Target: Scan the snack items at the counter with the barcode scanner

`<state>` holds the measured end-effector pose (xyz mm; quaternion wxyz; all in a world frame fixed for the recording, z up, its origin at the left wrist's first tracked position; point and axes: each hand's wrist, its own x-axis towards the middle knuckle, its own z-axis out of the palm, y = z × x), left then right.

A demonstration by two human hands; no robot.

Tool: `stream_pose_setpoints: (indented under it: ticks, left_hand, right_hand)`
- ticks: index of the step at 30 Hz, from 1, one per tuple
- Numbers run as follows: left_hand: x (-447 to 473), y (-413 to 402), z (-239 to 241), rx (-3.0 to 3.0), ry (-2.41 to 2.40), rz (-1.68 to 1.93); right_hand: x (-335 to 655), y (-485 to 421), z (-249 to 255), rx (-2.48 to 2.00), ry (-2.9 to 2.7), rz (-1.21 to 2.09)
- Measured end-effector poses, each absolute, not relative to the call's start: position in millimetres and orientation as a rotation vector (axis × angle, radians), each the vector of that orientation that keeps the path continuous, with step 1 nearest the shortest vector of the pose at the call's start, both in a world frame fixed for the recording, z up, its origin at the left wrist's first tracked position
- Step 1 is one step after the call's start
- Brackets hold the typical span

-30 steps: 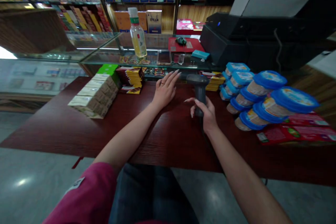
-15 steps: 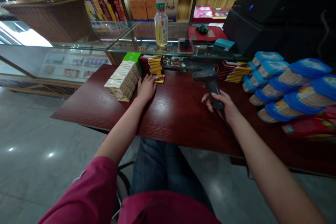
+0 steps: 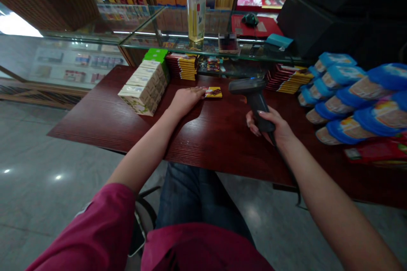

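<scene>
— What has each hand got?

— The right hand (image 3: pixel 270 125) is wrapped shut around the handle of the barcode scanner (image 3: pixel 252 97), head tipped toward the far edge of the counter (image 3: pixel 104 123). The left hand (image 3: pixel 184 99) lies flat, fingertips pressing on a small yellow-and-red packet (image 3: pixel 213 92).

— Which way from the scanner?

— Left of its head, long axis along the far edge, nearer the left hand. Bare wood between them.

— Around that?

— Pale boxes (image 3: pixel 143 87) at the left end, blue-lidded tubs (image 3: pixel 349 101) at the right, packet stacks (image 3: pixel 182 67) behind.
</scene>
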<state>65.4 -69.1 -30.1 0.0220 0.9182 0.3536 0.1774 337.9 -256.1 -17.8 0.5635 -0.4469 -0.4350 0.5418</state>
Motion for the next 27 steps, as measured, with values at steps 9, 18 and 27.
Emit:
stream_pose_setpoints:
  ticks: [9, 18, 27]
  left_hand:
    - [90, -81, -21, 1.759, 1.160, 1.032]
    - [95, -91, -16, 1.288, 1.024, 0.900]
    - [93, -92, -23, 1.378, 1.029, 0.866]
  right_hand:
    - [324, -264, -7, -1.070, -1.080, 1.312]
    - [321, -268, -6, -1.108, -1.098, 1.345]
    - [319, -267, -5, -1.068, -1.073, 1.320]
